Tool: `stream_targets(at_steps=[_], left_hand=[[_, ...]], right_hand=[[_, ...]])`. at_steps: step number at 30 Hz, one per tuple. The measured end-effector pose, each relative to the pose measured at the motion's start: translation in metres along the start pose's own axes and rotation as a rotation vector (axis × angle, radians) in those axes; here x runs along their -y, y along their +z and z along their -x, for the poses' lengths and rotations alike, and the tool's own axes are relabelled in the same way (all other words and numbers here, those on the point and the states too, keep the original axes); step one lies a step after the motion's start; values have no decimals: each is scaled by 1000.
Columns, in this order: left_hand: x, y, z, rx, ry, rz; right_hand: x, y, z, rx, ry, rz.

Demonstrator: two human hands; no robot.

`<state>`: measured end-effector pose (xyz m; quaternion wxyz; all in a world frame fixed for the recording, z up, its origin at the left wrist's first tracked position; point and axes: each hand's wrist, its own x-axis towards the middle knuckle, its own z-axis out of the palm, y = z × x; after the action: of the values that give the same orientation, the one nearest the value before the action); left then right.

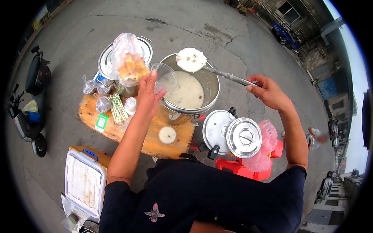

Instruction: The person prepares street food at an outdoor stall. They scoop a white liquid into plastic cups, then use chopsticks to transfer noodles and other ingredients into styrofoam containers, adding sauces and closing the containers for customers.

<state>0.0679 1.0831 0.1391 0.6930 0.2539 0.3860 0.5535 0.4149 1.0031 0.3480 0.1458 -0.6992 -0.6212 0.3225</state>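
My right hand (269, 91) grips the end of a long metal ladle handle (225, 75). White rice porridge (191, 59) with dark bits heaps the ladle's bowl, raised over the far rim of a deep steel pot (214, 94). More pale porridge (186, 90) stands inside the pot. In my left hand (147, 96) is a clear plastic cup (172, 72), held by its side near the pot's left rim. A filled cup of porridge (167, 135) rests on the wooden tabletop (148, 144) close to my body.
Left of the pot are a bag of fried dough (131, 68), a steel lid (105, 62), wrapped chopsticks (118, 109) and a printed code card (101, 122). A pressure cooker (214, 131) and red stools (233, 167) stand right. A lidded box (84, 180) sits left; a scooter (36, 75) stands beyond.
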Motion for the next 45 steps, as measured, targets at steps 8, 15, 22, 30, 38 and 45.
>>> stream_targets(at_steps=[8, 15, 22, 30, 38, 45], left_hand=[[47, 39, -48, 31, -173, 141], [69, 35, -66, 197, -179, 261], [65, 30, -60, 195, -187, 243], [36, 15, -49, 225, -126, 207], [8, -21, -42, 229, -20, 216], [-3, -30, -26, 211, 22, 216]], right_hand=[[14, -12, 21, -69, -52, 162], [29, 13, 38, -213, -238, 452], [9, 28, 43, -395, -515, 770], [-26, 33, 42, -274, -158, 181], [-50, 74, -20, -280, -207, 366], [-66, 154, -83, -162, -262, 824]])
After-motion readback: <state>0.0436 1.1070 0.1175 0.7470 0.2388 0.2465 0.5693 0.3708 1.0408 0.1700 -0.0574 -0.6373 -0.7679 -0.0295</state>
